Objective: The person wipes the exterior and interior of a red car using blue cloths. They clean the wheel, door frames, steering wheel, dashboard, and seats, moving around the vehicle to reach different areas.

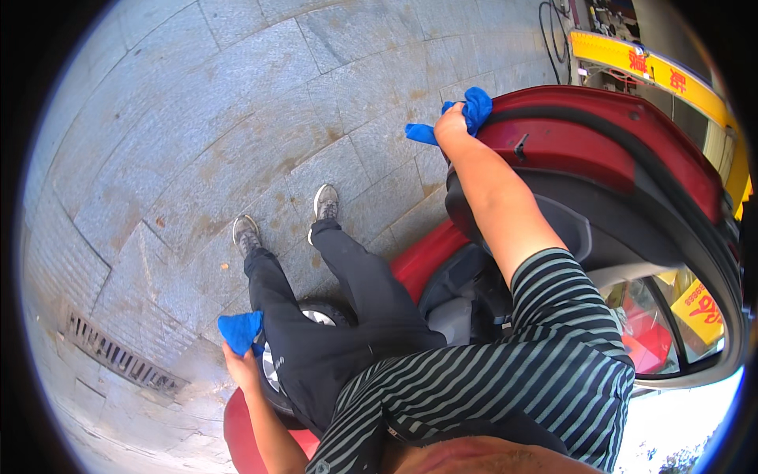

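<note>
My right hand (451, 125) grips a bunched blue cloth (477, 111) at the edge of an open red car door (556, 148). One end of that cloth hangs out to the left of the fist. The door's inner side, with its dark trim panel (616, 207), lies under and beyond my right forearm. Low on the left, my left hand (241, 364) holds a folded blue cloth (240, 333). It is beside my thigh, near a car wheel (272, 367) that my legs partly cover. Red bodywork (243, 432) shows below the left forearm.
Grey stone paving (225, 118) spreads out under my shoes (325, 204). A drain grate (118, 355) is set into it at left. The door opening shows a seat (453, 320) and red sill (429, 255). Black cables (553, 41) and a yellow lettered panel (651, 68) stand beyond the door.
</note>
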Tool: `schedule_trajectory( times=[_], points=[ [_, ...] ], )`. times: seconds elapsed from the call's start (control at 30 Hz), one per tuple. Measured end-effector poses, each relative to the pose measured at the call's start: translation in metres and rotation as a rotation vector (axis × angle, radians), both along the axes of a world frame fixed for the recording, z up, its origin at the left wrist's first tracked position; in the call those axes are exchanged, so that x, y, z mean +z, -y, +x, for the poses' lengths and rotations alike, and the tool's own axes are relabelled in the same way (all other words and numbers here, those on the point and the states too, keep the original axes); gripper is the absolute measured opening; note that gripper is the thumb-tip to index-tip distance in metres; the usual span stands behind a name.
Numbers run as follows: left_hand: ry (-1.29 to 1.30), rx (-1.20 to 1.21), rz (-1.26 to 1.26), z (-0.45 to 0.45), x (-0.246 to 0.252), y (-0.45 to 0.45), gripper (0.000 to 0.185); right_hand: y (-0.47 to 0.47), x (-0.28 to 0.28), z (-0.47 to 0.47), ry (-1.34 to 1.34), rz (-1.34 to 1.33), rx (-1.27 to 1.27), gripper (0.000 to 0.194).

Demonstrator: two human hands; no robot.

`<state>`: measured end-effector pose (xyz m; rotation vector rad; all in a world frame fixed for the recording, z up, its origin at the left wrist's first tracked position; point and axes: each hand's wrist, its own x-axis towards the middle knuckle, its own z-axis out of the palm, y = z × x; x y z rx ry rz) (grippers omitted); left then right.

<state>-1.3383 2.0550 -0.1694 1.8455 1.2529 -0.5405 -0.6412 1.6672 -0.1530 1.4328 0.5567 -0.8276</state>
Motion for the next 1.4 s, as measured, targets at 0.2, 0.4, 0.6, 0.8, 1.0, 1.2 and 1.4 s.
schedule_trajectory(
  times=[0.2,0.4,0.6,0.8,1.0,1.2,1.4],
  points=[
    [-0.061,0.056,-0.095,0.037,-0.018,-0.014,0.052,0.056,-0.115,-0.039,0.040,0.140,-0.251,0.051],
    [0.160,-0.090,-0.063,0.100,0.011,-0.013,0.046,0.035,-0.092,-0.191,-0.110,0.337,-0.681,0.039],
    [0.585,-0.432,0.208,0.217,0.076,0.017,0.056,0.045,0.061,-0.316,-0.473,0.346,-0.694,0.033],
    [0.869,-0.640,-0.269,0.349,0.204,0.063,0.053,0.077,0.171,-0.423,-0.528,0.443,-0.980,0.032],
    [0.931,-1.117,-0.269,0.459,0.271,0.214,0.050,0.154,0.190,-0.527,-0.276,0.674,-1.228,0.037],
    [1.184,-1.484,0.037,0.494,0.220,0.360,0.056,0.174,0.144,-0.632,-0.093,0.855,-1.530,0.040],
    [1.007,-1.822,0.442,0.494,0.181,0.481,0.064,0.163,0.120,-0.684,0.148,1.008,-1.778,0.033]
  ],
)
